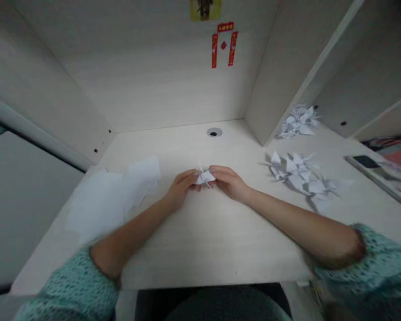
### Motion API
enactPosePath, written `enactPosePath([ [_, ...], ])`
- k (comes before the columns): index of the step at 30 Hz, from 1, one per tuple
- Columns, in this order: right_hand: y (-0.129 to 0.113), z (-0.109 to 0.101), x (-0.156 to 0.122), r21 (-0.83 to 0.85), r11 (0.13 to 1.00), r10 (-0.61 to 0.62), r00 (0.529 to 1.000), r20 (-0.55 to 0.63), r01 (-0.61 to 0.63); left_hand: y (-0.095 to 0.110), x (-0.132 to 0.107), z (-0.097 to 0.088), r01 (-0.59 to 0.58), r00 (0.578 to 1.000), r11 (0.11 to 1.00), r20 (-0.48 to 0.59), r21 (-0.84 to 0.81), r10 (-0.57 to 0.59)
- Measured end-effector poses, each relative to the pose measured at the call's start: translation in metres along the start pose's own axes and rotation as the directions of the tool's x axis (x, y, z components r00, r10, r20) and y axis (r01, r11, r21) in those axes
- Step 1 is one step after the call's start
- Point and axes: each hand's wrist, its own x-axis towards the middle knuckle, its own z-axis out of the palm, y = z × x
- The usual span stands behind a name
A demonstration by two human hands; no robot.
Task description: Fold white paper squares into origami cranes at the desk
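A small folded white paper crane (205, 177) is held between my two hands over the middle of the desk. My left hand (183, 185) pinches its left side between thumb and fingers. On the opposite side, my right hand (230, 182) grips the crane's right wing in the same way. A thin paper point sticks up from the crane and another points down toward me. Parts of the crane are covered by my fingertips.
White paper sheets (98, 200) lie overlapping at the left. Several folded paper cranes (297, 171) are scattered at the right, with another pile (299, 121) behind by the partition (280, 71). A phone-like flat box (377, 174) lies far right. A round cable hole (214, 132) sits near the back.
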Motion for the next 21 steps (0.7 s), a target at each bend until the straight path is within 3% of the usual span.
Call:
enactPosePath([
  [4, 0.0002, -0.0027, 0.0013, -0.007, 1.0, 0.016, 1.0, -0.008, -0.016, 0.0025, 0.0, 0.0012, -0.006, 1.0, 1.0, -0.003, -0.013, 0.006],
  [8, -0.0022, -0.0006, 0.0012, -0.044, 0.998, 0.037, 0.998, 0.058, -0.035, 0.0023, 0.0007, 0.0018, 0.01, 1.0, 0.999, -0.017, -0.036, -0.01],
  [14, -0.0026, 0.0021, -0.0003, -0.121, 0.992, 0.031, 1.0, 0.007, -0.03, 0.0015, 0.0012, 0.0025, 0.035, 0.999, 0.999, -0.02, -0.026, -0.035],
  [21, 0.0002, -0.0013, -0.0013, -0.147, 0.989, 0.018, 0.999, 0.032, -0.013, 0.0027, 0.0005, 0.0029, 0.026, 0.999, 0.992, -0.03, -0.125, -0.03],
])
